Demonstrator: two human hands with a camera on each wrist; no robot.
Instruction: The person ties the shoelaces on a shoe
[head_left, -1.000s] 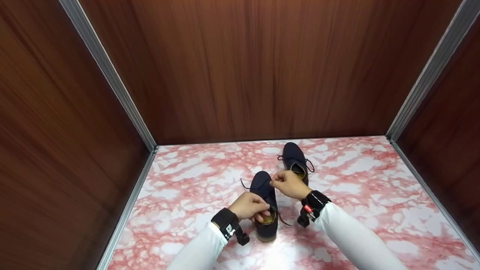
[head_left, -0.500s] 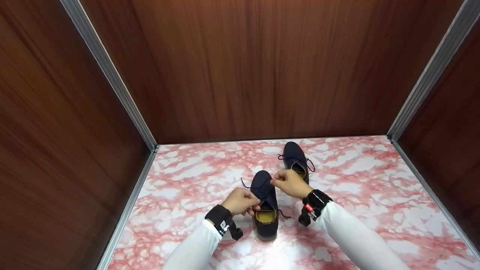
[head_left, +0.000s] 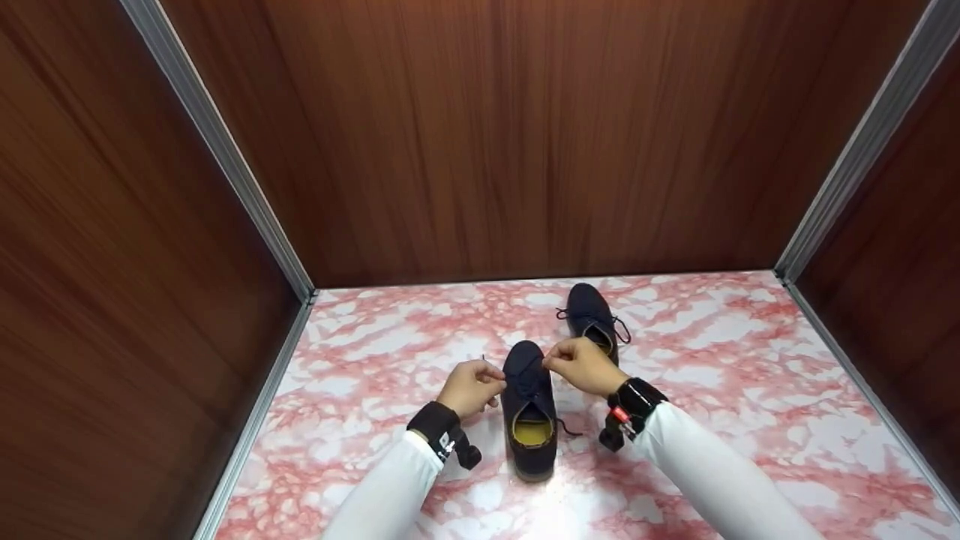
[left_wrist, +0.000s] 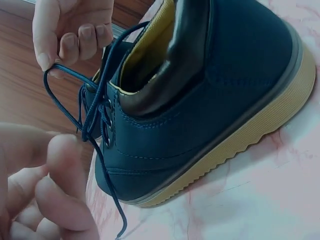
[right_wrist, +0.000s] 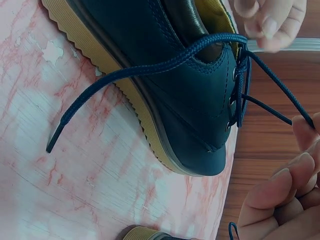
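Observation:
A dark navy lace-up shoe (head_left: 532, 459) with a yellow lining stands on the floor between the two hands, toe pointing away. The right hand (head_left: 583, 366) pinches a loop of its blue shoelace (right_wrist: 272, 75) beside the front of the shoe. At the left side of the laces is the left hand (head_left: 472, 387), its fingers loosely bent. In the left wrist view the left fingertips (left_wrist: 65, 145) are close to a hanging lace end, with no lace visible between them. Another lace end trails to the right of the shoe.
A second navy shoe (head_left: 586, 301), its lace tied in a bow, stands further back to the right, partly behind the right hand. The floor (head_left: 390, 420) has a red and white marbled pattern. Brown wood-look panels (head_left: 480, 150) with grey metal corner strips enclose it.
The left hand has moved from above the shoe's opening forward and left, to beside the laces. Its opening now shows fully. The right hand has stayed nearly still with the lace loop.

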